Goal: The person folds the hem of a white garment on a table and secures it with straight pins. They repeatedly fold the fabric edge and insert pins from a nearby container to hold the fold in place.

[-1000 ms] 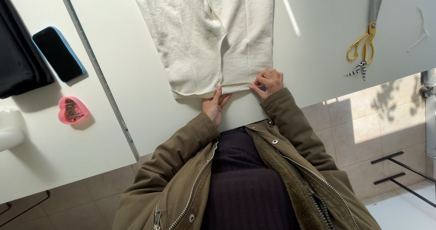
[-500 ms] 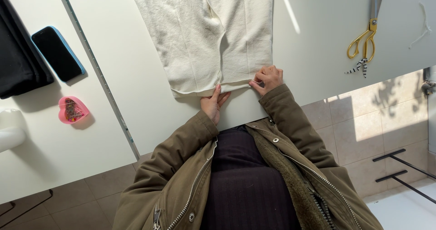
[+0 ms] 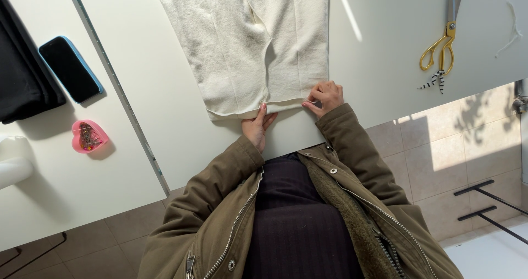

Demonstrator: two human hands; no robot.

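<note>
Head view looked down on a white worktop (image 3: 165, 114) with a cream cloth (image 3: 253, 42) spread on it, its hem toward the person. The left hand (image 3: 257, 126) lay at the middle of the hem, fingers straight and flat, one fingertip (image 3: 263, 107) touching the hem's edge; its grip held nothing, only pressed. The right hand (image 3: 325, 96) sat at the cloth's right hem corner, fingers curled in a narrow pinch on the cloth edge.

Against the frame half a second before, both hands kept the same spots on the hem. The left hand had stretched slightly straighter toward the cloth. The right hand stayed bunched on the corner, and the cloth lay as it had, folds unchanged.

Left of the cloth, a long metal ruler (image 3: 118, 89) ran slanted across the worktop. Further left of the cloth lay a dark phone (image 3: 70, 69) beside black fabric (image 3: 22, 75), and below the phone a pink heart-shaped box (image 3: 88, 136). Well to the right of the cloth, gold-handled scissors (image 3: 443, 39) lay on the worktop, with a striped tag on the handles.
</note>
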